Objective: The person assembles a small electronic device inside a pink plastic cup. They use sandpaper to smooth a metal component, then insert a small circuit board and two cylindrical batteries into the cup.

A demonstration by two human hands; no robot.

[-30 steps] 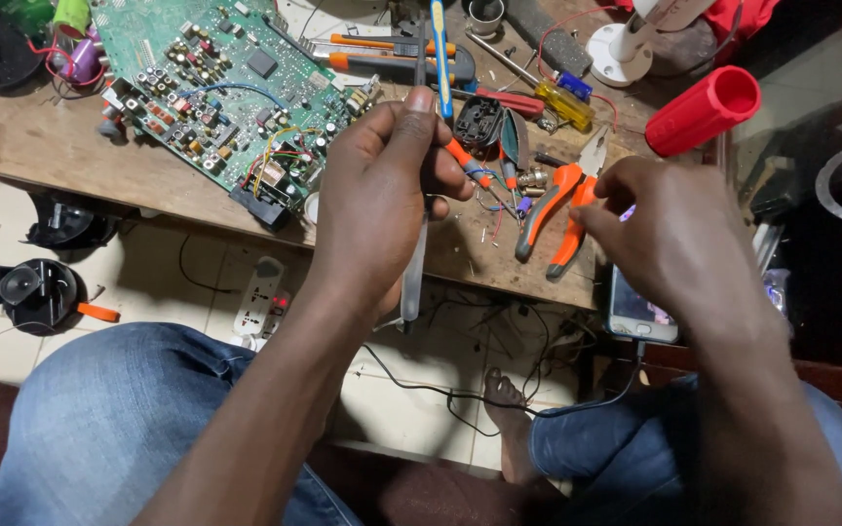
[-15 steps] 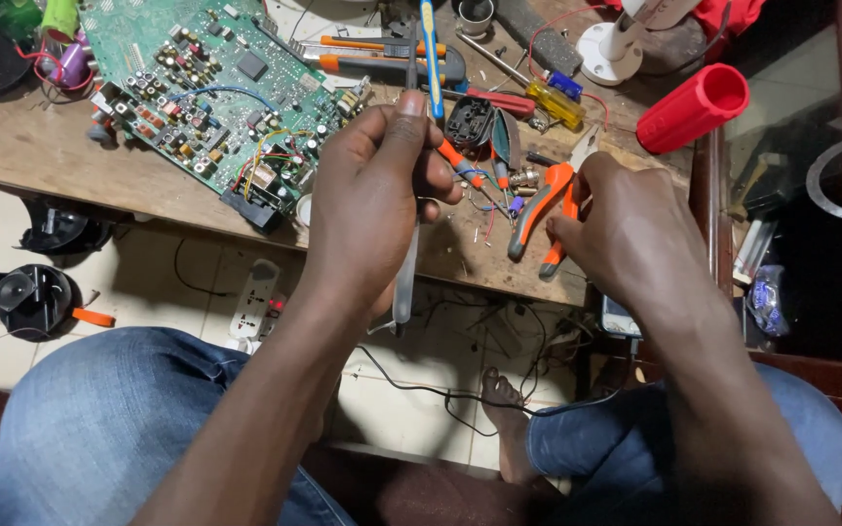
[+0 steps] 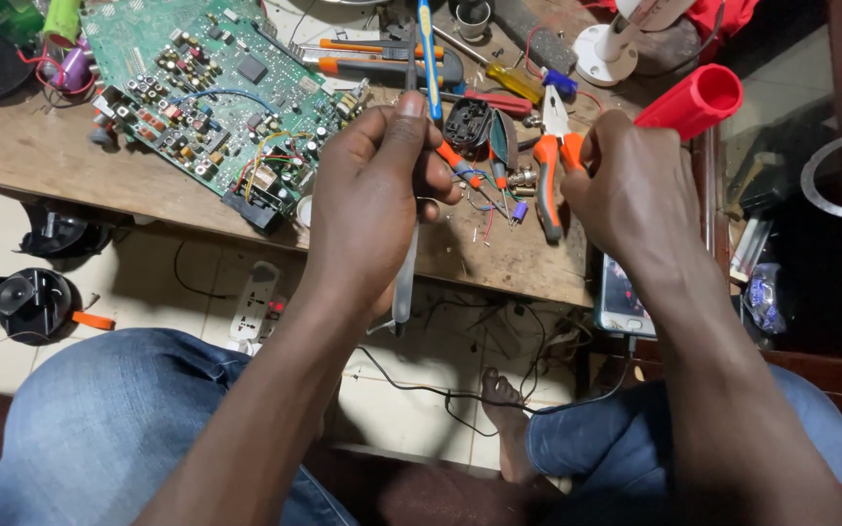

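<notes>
Two hands of mine are up over the wooden table (image 3: 41, 161), and I sit with my knees in blue jeans at the bottom of the frame. At the upper left lies a big green circuit board (image 3: 211, 83) full of tiny parts. On the floor at the left sits a small black fan (image 3: 21, 297).

My left hand (image 3: 372, 209), in the middle of the frame, is closed tight on a long thin grey tool (image 3: 404, 282). The tool stands almost straight up; its tip pokes out above my thumb and its other end hangs down below my wrist.

Just right of that hand lie pliers with orange handles (image 3: 548, 170) and some little wires.

My right hand (image 3: 640, 200) is curled, with the fingers bent in toward the pliers. I cannot tell if it holds anything, since I see only its back.

At the upper right a red tube (image 3: 694, 100) rests on the table edge. A phone (image 3: 621, 302) peeks out under my right wrist.
</notes>
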